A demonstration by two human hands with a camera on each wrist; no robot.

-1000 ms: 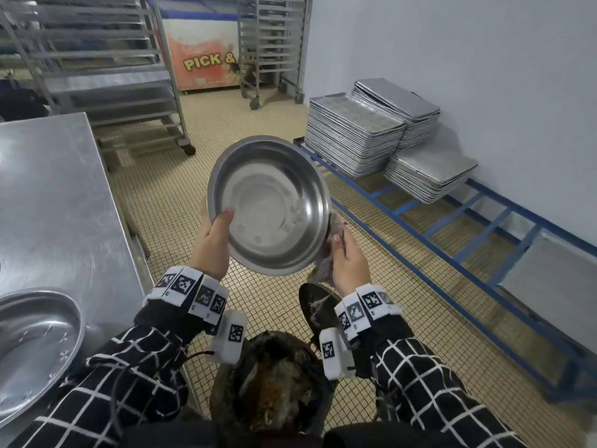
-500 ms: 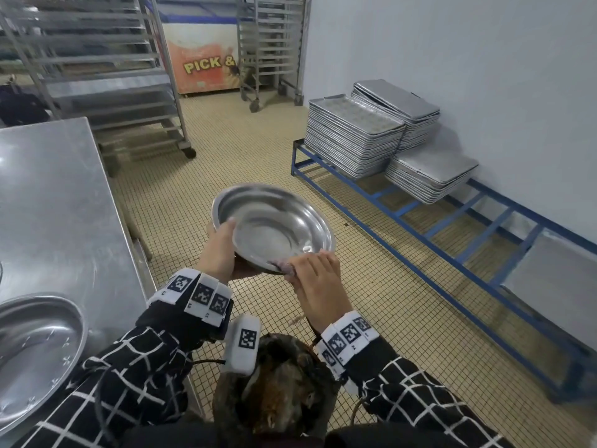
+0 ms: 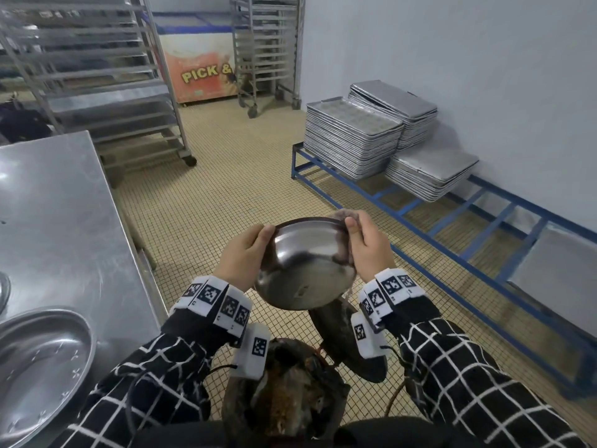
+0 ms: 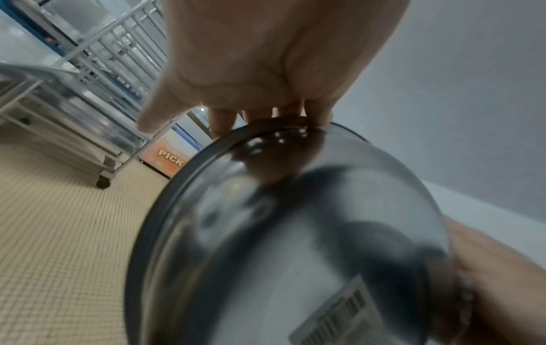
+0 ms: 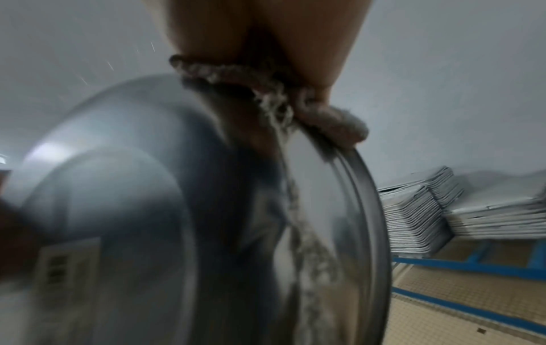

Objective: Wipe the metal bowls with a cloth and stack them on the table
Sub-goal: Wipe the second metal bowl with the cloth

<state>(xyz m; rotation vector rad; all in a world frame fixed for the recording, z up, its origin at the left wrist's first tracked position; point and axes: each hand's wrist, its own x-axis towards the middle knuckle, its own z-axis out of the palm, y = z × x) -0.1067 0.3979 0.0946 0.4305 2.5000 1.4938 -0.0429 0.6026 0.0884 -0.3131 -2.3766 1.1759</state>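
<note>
Surface point(image 3: 58, 202) on the left w/ one bowl on it point(image 3: 35, 367), mouth up, maybe already wiped (a guess); no stack visible yet. Bowl in hand point(image 3: 302, 265) is up in the air over the floor, between both hands: mouth faces away from the person, base w/ sticker toward them, round so no long axis. Left hand point(image 3: 244, 253) grip curls round left rim. Right hand point(image 3: 368, 244) grip pinches cloth point(image 3: 345, 216) over right rim. Outside wipe underway; stacking not done.

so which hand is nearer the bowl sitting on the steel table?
Left. The left hand grips the held bowl's table-side rim; the right hand holds the cloth at its far rim, farther from the table bowl.
</note>
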